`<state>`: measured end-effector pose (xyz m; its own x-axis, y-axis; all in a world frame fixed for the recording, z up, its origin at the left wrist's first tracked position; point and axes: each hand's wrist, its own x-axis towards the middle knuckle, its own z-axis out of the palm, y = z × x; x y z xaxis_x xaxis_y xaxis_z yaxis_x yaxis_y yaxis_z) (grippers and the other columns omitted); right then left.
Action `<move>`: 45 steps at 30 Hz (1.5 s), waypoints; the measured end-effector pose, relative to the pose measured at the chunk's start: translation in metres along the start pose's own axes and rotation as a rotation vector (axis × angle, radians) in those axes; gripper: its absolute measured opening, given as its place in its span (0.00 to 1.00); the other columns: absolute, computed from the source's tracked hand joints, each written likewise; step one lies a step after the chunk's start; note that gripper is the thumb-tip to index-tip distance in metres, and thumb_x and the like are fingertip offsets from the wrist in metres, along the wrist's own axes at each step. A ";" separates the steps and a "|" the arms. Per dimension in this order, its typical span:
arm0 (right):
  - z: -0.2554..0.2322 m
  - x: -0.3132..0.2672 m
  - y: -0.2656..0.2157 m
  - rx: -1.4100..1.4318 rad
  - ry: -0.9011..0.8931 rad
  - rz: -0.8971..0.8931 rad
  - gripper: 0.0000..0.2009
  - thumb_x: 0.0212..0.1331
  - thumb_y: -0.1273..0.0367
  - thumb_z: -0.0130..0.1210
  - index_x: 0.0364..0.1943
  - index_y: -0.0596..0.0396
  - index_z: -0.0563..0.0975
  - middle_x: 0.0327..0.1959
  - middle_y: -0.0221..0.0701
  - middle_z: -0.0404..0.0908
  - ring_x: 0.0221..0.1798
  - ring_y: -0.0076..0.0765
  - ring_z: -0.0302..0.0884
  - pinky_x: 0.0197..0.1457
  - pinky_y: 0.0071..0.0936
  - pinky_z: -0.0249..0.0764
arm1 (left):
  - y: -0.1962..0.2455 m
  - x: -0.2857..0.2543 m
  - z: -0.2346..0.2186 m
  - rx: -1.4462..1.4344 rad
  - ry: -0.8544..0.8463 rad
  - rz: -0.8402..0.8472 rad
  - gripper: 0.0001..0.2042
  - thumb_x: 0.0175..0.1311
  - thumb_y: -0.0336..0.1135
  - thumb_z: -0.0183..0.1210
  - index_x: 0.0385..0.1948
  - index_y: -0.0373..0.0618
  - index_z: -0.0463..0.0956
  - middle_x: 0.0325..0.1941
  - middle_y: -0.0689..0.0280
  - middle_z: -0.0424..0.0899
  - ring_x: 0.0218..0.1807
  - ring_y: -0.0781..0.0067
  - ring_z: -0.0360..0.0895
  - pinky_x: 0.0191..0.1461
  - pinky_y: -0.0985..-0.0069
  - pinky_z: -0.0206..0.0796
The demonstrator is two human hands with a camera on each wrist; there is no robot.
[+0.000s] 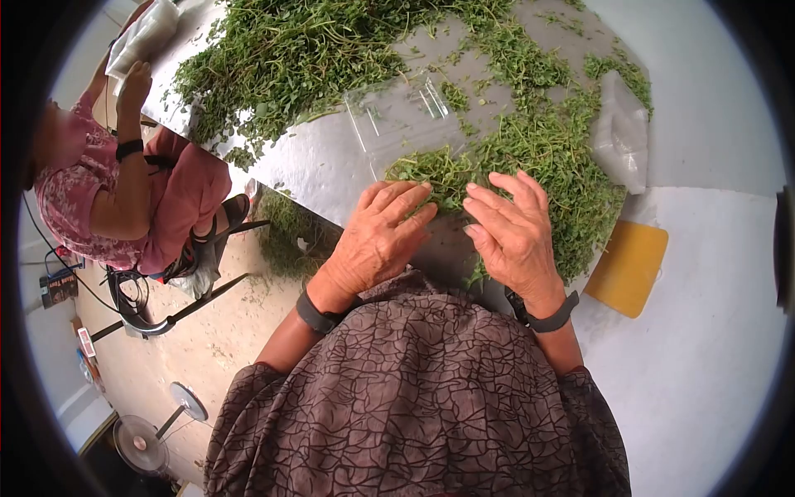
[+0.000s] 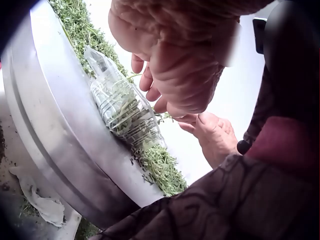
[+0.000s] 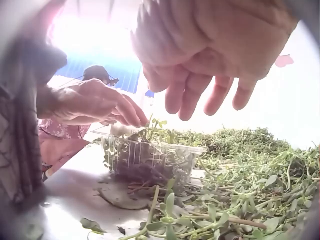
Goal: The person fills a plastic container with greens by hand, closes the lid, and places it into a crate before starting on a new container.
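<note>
A clear plastic clamshell box (image 3: 135, 155), filled with leafy green sprigs (image 1: 435, 170), stands at the near edge of a metal tabletop. Its transparent lid (image 1: 360, 124) lies folded back away from me. My left hand (image 1: 385, 228) is over the box's left side, its outstretched fingertips right at a sprig that sticks up above the rim in the right wrist view. To the right, my right hand (image 1: 513, 232) hovers with its fingers spread and slightly bent, holding nothing. Beside and beneath it spreads a pile of loose greens (image 3: 250, 190).
A larger heap of greens (image 1: 290, 58) covers the table's far side. Stacked clear containers (image 1: 621, 137) stand at the right edge, near a yellow board (image 1: 629, 269). At left sits another person (image 1: 124, 190) near more stacked containers (image 1: 145, 37). A fan (image 1: 139, 443) stands on the floor.
</note>
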<state>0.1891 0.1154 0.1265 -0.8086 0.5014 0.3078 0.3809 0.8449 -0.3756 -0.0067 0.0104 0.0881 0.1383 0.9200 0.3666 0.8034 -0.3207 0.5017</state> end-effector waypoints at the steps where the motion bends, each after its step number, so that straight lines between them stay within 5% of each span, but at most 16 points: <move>1: -0.001 0.000 -0.002 0.006 -0.005 -0.031 0.13 0.47 0.68 0.62 0.39 0.56 0.80 0.47 0.31 0.80 0.57 0.41 0.69 0.67 0.47 0.57 | 0.001 0.000 0.001 0.003 -0.018 0.001 0.23 0.45 0.29 0.64 0.48 0.43 0.74 0.58 0.59 0.71 0.59 0.56 0.68 0.62 0.58 0.59; 13: 0.022 0.003 0.000 -0.079 -0.166 0.044 0.13 0.53 0.63 0.59 0.36 0.59 0.81 0.42 0.35 0.81 0.58 0.45 0.68 0.69 0.50 0.52 | 0.004 0.009 0.008 0.004 -0.138 -0.012 0.20 0.53 0.34 0.62 0.48 0.39 0.75 0.55 0.57 0.75 0.59 0.56 0.68 0.65 0.59 0.57; 23: 0.010 0.004 0.007 -0.129 0.032 0.064 0.15 0.54 0.65 0.58 0.42 0.61 0.78 0.49 0.37 0.79 0.58 0.46 0.67 0.67 0.50 0.55 | 0.003 0.024 -0.001 0.045 -0.057 -0.002 0.20 0.59 0.35 0.56 0.52 0.35 0.72 0.59 0.54 0.72 0.64 0.54 0.64 0.69 0.57 0.53; 32: 0.029 0.016 0.007 -0.145 -0.121 0.053 0.16 0.60 0.62 0.52 0.40 0.62 0.80 0.46 0.41 0.80 0.63 0.48 0.64 0.71 0.52 0.49 | -0.004 0.026 0.025 0.043 -0.171 -0.041 0.20 0.62 0.37 0.53 0.53 0.33 0.70 0.60 0.52 0.70 0.66 0.52 0.62 0.73 0.57 0.47; 45: -0.011 0.001 0.000 0.001 -0.003 0.028 0.12 0.49 0.69 0.61 0.39 0.57 0.81 0.48 0.33 0.81 0.60 0.45 0.68 0.67 0.47 0.56 | -0.003 0.005 -0.016 -0.041 -0.118 -0.046 0.21 0.59 0.32 0.55 0.55 0.38 0.70 0.65 0.54 0.67 0.68 0.53 0.61 0.73 0.54 0.47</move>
<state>0.1928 0.1180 0.1366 -0.7988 0.5244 0.2947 0.4029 0.8302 -0.3853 -0.0176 0.0121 0.1010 0.1709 0.9534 0.2488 0.7865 -0.2841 0.5483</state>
